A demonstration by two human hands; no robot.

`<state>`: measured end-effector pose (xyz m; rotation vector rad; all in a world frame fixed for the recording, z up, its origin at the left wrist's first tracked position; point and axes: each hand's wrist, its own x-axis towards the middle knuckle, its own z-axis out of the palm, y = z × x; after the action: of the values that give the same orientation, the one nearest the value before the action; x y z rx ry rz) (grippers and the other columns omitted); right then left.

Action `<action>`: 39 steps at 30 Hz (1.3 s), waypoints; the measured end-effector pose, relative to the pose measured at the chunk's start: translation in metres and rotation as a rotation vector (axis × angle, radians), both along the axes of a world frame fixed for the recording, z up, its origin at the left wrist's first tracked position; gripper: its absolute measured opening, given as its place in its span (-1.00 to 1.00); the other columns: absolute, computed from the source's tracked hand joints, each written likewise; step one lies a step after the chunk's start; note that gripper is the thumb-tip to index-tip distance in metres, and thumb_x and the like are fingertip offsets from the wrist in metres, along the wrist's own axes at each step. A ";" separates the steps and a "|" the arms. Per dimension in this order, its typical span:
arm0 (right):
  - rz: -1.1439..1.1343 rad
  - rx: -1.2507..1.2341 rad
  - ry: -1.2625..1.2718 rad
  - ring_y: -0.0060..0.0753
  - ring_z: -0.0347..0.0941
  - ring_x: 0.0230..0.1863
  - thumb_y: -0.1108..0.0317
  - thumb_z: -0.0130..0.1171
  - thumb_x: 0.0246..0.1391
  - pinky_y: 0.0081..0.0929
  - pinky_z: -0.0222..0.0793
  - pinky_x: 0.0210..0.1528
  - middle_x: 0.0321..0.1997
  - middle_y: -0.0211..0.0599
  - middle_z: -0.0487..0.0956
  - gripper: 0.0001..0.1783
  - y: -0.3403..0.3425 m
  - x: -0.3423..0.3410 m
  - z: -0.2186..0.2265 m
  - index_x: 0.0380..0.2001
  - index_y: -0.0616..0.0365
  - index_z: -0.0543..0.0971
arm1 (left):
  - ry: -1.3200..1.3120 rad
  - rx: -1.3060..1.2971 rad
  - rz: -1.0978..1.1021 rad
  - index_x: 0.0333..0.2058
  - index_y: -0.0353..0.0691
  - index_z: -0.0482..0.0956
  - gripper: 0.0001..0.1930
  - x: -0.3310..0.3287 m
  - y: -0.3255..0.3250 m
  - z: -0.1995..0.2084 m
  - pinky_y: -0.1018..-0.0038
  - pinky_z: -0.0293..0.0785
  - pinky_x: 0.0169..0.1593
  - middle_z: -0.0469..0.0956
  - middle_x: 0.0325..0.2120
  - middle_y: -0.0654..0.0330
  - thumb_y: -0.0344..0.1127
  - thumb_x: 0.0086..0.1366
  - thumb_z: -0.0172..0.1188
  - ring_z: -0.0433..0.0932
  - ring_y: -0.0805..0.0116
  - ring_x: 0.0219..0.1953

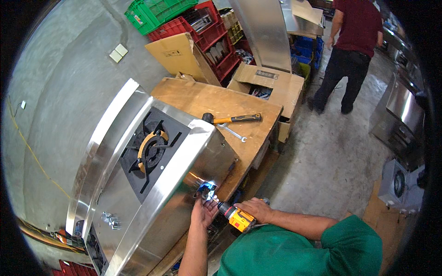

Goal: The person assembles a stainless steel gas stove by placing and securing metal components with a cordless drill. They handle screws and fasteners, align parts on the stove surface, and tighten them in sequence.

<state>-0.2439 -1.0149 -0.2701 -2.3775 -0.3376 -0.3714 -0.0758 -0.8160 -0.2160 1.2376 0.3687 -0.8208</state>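
My right hand (258,209) grips a yellow and black cordless drill (240,220). The drill points left toward the front panel of a stainless steel gas stove (202,158). Beside the drill's tip, my left hand (205,210) is raised with its fingers curled at a small dark part (206,187) on that panel. Bluish-white light falls on the part and glare blurs it; whatever the left fingers hold cannot be made out. On the stove's top sits a round burner (153,149) with a black pan support. Several small metal pieces (111,220) lie farther left on the top.
The stove rests on a wooden workbench (189,97), with a hammer (237,118) and a wrench (233,132) beyond it. An open cardboard box (271,87) and stacked red crates (207,39) stand behind. Another person (352,50) is at the far right, near steel equipment (400,110).
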 end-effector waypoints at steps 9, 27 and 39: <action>-0.065 -0.061 -0.048 -0.32 0.49 -0.22 0.25 0.03 0.07 -0.32 0.29 -0.15 -0.28 -0.42 0.51 -0.43 0.002 0.000 0.004 0.21 -0.04 0.35 | -0.046 0.061 0.025 -0.04 -0.08 0.51 -0.64 0.006 0.001 -0.019 0.36 0.52 -0.11 0.65 -0.22 0.12 0.02 0.39 0.04 0.61 0.29 -0.24; 0.007 -0.154 0.082 -0.19 0.48 0.06 0.29 -0.03 0.15 -0.17 0.29 0.00 0.11 -0.22 0.53 -0.45 -0.008 -0.001 0.021 0.24 0.06 0.32 | -0.123 0.288 -0.090 -0.16 -0.28 0.59 -0.41 -0.012 -0.015 0.019 0.36 0.57 -0.17 0.66 -0.32 0.15 0.24 0.28 0.12 0.61 0.30 -0.32; 0.043 -0.041 -0.452 -0.10 0.59 -0.32 0.28 0.32 -0.13 -0.25 0.41 -0.35 -0.23 -0.15 0.65 -0.46 -0.019 0.037 0.164 -0.03 0.28 0.51 | -0.836 0.175 0.339 -0.22 -0.28 0.55 -0.67 -0.024 0.247 0.213 0.51 0.45 -0.45 0.64 -0.43 0.11 -0.11 0.22 0.25 0.56 0.39 -0.51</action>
<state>-0.2074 -1.0335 -0.1063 -2.3037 -0.6058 -0.8916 -0.1000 -0.5692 -0.0035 1.5110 -0.0407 0.0548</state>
